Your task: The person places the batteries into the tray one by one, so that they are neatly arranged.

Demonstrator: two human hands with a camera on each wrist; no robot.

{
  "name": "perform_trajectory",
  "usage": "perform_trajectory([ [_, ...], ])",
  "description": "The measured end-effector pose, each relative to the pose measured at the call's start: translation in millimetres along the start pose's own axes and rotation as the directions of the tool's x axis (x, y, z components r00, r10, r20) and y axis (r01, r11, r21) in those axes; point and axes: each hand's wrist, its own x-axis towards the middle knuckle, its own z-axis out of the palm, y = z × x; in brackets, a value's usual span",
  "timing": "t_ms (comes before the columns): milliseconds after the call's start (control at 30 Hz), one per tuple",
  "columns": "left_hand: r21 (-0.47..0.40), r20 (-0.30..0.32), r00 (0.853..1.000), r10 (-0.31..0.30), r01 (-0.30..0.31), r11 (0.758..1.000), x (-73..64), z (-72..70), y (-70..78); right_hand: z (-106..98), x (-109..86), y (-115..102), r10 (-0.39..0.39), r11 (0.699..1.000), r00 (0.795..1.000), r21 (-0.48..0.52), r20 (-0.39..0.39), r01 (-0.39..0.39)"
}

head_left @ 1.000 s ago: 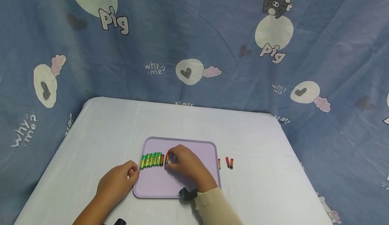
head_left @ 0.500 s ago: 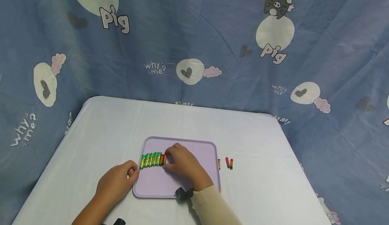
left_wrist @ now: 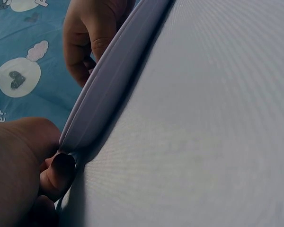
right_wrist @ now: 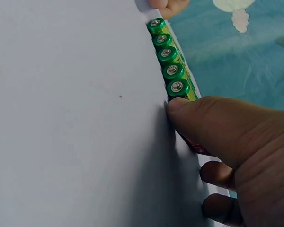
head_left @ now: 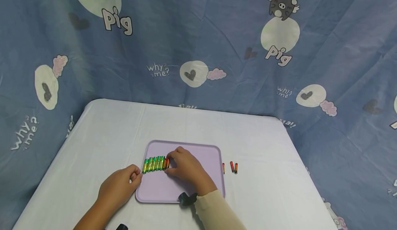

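A lilac tray (head_left: 161, 192) lies on the table, carrying a side-by-side row of several green-and-gold batteries (head_left: 154, 163) with red batteries (head_left: 166, 163) at the row's right end. My right hand (head_left: 186, 166) holds the outermost red battery between thumb and fingers, up against the row. In the right wrist view the thumb covers most of that red battery (right_wrist: 198, 148), beside the green batteries' (right_wrist: 172, 71) metal tips. My left hand (head_left: 121, 183) pinches the tray's left edge; in the left wrist view thumb and finger meet at the tray rim (left_wrist: 104, 90).
To the right of the tray, two red batteries (head_left: 234, 167) lie on the white-covered table (head_left: 263, 188), and another battery (head_left: 223, 168) lies right at the tray's right edge. A blue printed curtain (head_left: 235, 85) hangs behind the table.
My right hand has moved slightly left, bringing the red battery from a gap to up against the row. The left hand has stayed at the tray's edge.
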Motion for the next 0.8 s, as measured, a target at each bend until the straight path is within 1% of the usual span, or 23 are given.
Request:
perform_trajectory([
  [233,0.006,0.008,1.0,-0.006,0.006,1.0,-0.8,-1.4,1.1,1.0,-2.0,0.2,0.003,1.0,1.0,0.004,-0.018,-0.003],
  [533,0.007,0.01,1.0,-0.008,0.008,1.0,-0.9,-1.8,0.5,-0.5,-4.9,2.9,0.022,0.998,1.0,0.058,0.008,-0.022],
  [700,0.007,0.016,1.0,-0.009,0.009,1.0,-0.3,-1.2,-0.3,-4.3,-11.4,8.3,0.026,0.995,1.0,0.1,0.007,-0.026],
  [800,0.004,0.025,1.0,-0.008,0.008,1.0,0.3,-1.6,-0.3,-7.2,-16.5,14.0,0.021,0.994,1.0,0.109,-0.008,-0.021],
])
